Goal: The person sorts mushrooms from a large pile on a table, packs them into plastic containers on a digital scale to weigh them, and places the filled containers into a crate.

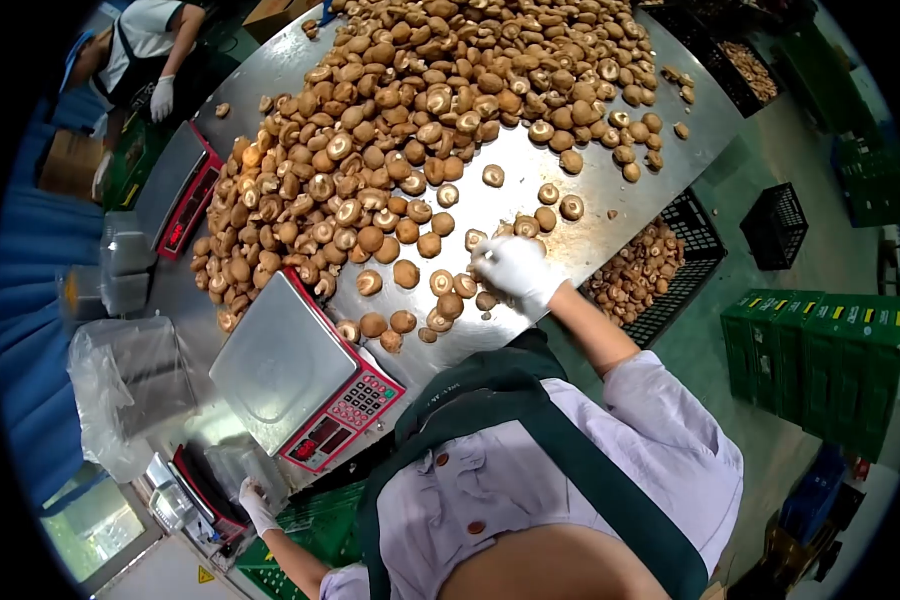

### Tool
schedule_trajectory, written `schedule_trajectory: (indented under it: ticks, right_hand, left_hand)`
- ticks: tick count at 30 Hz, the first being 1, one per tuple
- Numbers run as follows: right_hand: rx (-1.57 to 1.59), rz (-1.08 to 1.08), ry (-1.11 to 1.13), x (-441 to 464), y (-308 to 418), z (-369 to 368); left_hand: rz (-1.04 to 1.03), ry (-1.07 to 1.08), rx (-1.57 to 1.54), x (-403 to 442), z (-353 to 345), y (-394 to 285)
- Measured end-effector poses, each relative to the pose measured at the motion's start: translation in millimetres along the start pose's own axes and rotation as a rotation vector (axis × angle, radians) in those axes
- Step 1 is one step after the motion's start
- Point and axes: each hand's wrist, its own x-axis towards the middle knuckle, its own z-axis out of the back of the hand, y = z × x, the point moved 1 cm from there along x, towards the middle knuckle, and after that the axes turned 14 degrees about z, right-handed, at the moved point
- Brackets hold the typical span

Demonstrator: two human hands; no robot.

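Note:
My right hand, in a white glove, is over the steel table with its fingers curled in against a shiitake mushroom. The palm side is hidden, so other mushrooms under it cannot be made out. Loose mushrooms lie around it, some cap up, some gill side up. Low on the left, my left hand, also gloved, grips the edge of a clear plastic tray beside the table. Between the hands stands a red-framed weighing scale with nothing on its steel plate.
A large mushroom heap covers the table's far side. A second scale stands at the left, near a co-worker in white gloves. A black crate of mushrooms sits below the right edge. Green crates are stacked on the floor.

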Motion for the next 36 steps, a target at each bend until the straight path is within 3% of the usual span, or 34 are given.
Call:
schedule_trajectory:
  ticks: [2, 3, 4, 6, 7, 8, 10, 12, 14, 16, 18, 20, 21, 22, 24, 26, 28, 29, 30, 32, 34, 36]
  right_hand:
    - [-0.143, -0.087, -0.142, 2, -35, 7]
    - [-0.293, -0.097, -0.122, 1, -44, 15]
    - [-0.331, -0.044, -0.145, -1, -63, 12]
    - [-0.362, -0.06, -0.025, -5, -96, -1]
    - [-0.299, -0.028, -0.063, -6, -104, -4]
    - [-0.294, -0.024, -0.057, -5, -104, -3]
    - [-0.188, -0.158, -0.019, 0, -98, 7]
    - [-0.06, -0.217, -0.09, 0, -93, 16]
    - [0.366, -0.26, -0.222, -1, -102, 15]
    - [1.018, -0.402, -0.187, 0, -106, 22]
    - [1.493, -0.315, -0.177, 4, -101, 27]
    - [1.565, -0.312, -0.109, 7, -109, 26]
    - [1.769, -0.234, -0.048, 12, -101, 29]
    - [1.974, -0.152, 0.014, 15, -94, 28]
    - [1.312, -0.357, 0.051, 20, -85, 24]
    - [0.672, 0.05, 0.245, 28, -76, 13]
    - [0.143, 0.45, 0.233, 27, -63, -1]
    - [0.043, 0.491, 0.361, 27, -55, -4]
    - [0.058, 0.571, 0.352, 25, -68, -32]
    - [0.085, 0.511, 0.327, 29, -65, -31]
    - [0.387, 0.241, 0.258, 35, -65, -15]
    - [0.67, 0.069, 0.154, 33, -90, -20]
  left_hand:
    - [-0.04, 0.049, 0.172, -42, -10, -16]
    - [-0.301, -0.046, 0.382, -9, 4, 0]
    - [-0.296, -0.056, 0.384, -22, 6, -4]
    - [-0.658, -0.738, 0.921, -67, -3, -29]
    - [-0.402, -0.789, 0.839, -106, -14, -55]
    - [-0.36, -0.866, 0.676, -116, -13, -66]
    - [-0.541, -0.984, 0.299, -98, 6, -68]
    - [-0.648, -1.017, 0.277, -117, 2, -82]
    - [-0.789, -0.886, 0.314, -157, -30, -102]
    - [-0.945, -0.761, 0.314, -185, -70, -109]
    - [-1.093, -0.619, 0.332, -227, -122, -119]
    - [-1.172, -0.448, 0.517, -230, -152, -107]
    - [-1.297, -0.365, 0.611, -244, -171, -109]
    - [-1.229, -0.21, 0.66, -245, -184, -103]
    - [-1.118, -0.161, 0.645, -252, -197, -96]
    - [-1.052, -0.123, 0.712, -250, -193, -93]
    - [-1.044, -0.263, 0.779, -305, -209, -123]
    - [-1.056, -0.204, 0.769, -312, -213, -129]
    - [-1.142, -0.235, 0.732, -334, -228, -140]
    - [-1.18, -0.086, 0.477, -374, -276, -159]
    - [-1.122, 0.142, 0.28, -398, -337, -165]
    - [-1.196, 0.17, 0.363, -404, -402, -162]
